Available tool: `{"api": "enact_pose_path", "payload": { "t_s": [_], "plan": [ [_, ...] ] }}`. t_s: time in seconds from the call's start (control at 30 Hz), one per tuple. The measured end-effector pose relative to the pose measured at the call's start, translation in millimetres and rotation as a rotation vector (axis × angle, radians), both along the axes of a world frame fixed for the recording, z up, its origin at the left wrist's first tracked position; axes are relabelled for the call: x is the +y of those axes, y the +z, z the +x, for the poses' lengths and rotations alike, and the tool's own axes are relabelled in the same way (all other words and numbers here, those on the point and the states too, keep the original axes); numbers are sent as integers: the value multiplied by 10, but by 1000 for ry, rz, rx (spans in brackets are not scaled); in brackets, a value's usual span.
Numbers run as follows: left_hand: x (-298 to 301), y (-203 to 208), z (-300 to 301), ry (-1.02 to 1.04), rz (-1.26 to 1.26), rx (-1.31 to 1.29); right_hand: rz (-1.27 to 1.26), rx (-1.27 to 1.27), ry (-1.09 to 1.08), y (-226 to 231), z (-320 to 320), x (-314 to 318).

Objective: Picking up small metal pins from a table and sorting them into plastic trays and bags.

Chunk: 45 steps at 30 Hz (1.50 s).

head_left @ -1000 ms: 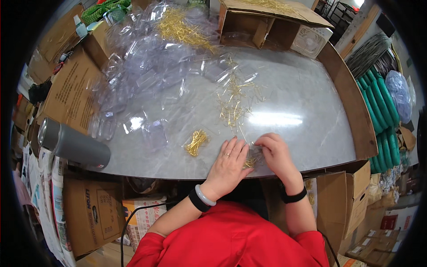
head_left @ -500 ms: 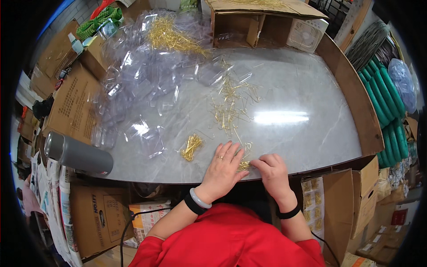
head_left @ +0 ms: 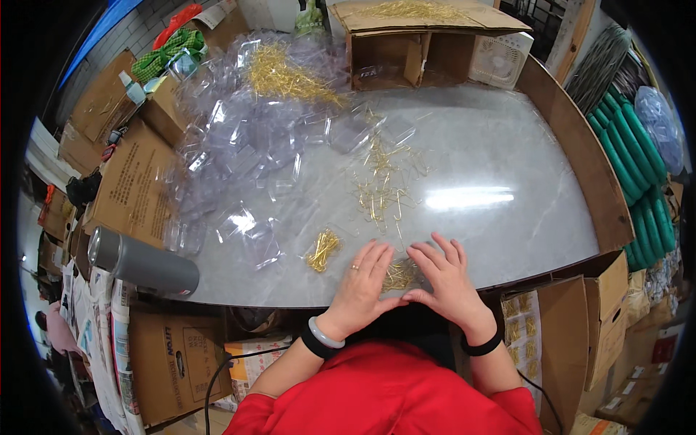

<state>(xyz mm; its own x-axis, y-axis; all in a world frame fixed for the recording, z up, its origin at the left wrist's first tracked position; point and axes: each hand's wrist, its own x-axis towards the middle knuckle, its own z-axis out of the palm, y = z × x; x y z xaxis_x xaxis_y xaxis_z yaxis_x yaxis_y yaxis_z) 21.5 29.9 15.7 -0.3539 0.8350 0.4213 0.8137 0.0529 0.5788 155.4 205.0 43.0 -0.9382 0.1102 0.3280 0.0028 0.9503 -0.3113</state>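
Note:
At the front edge of the grey table (head_left: 522, 235), my left hand (head_left: 361, 284) and my right hand (head_left: 449, 286) curve around a small bunch of gold wire hooks (head_left: 398, 275). The fingers of both hands are apart, and the thumbs almost meet on the near side of the bunch. Whether the fingertips touch the wires is hard to see. Left of my left hand lies a neat bundle of gold hooks (head_left: 322, 250). Ahead of my hands, loose gold hooks (head_left: 383, 174) are scattered in a tangled strip.
Clear plastic boxes (head_left: 254, 145) are heaped at the back left, with a pile of gold wires (head_left: 286, 76) on top. A grey bottle (head_left: 145, 264) lies at the left edge. At the back stand a cardboard shelf (head_left: 388, 61) and a white fan (head_left: 500, 59).
My right hand has let go of its pinch near the hooks and spread its fingers. My left hand has shifted from over the hooks to their left side. The view has tilted slightly.

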Motion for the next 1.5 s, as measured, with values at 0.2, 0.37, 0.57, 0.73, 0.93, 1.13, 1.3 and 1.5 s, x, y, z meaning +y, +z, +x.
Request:
{"api": "enact_pose_path", "payload": {
  "t_s": [0.2, 0.37, 0.57, 0.73, 0.93, 1.13, 1.3, 1.5],
  "plan": [
    [-24, -42, 11, 98, -145, 121, -39, -5, -27, -157, -82, -80],
    [-18, -49, -5, 64, -105, 180, -111, 37, -45, -149, -331, -50],
    [-87, -5, 39, 128, -54, 46, -253, -4, 93, -55, -198, 101],
    [-76, -26, 23, 145, -57, 53, -196, -144, 53, -83, -78, 55],
    [-29, -14, -29, 16, -112, 86, -108, 109, -93, -122, -62, -55],
    [129, -78, 17, -86, -77, -18, -173, 94, -99, -300, -178, -61],
    [77, -112, -34, -87, -67, -193, -248, 158, -1, -115, -171, 39],
    [91, -44, -36, -62, 2, -192, -175, -24, 139, -182, -211, 78]
  ]
}}
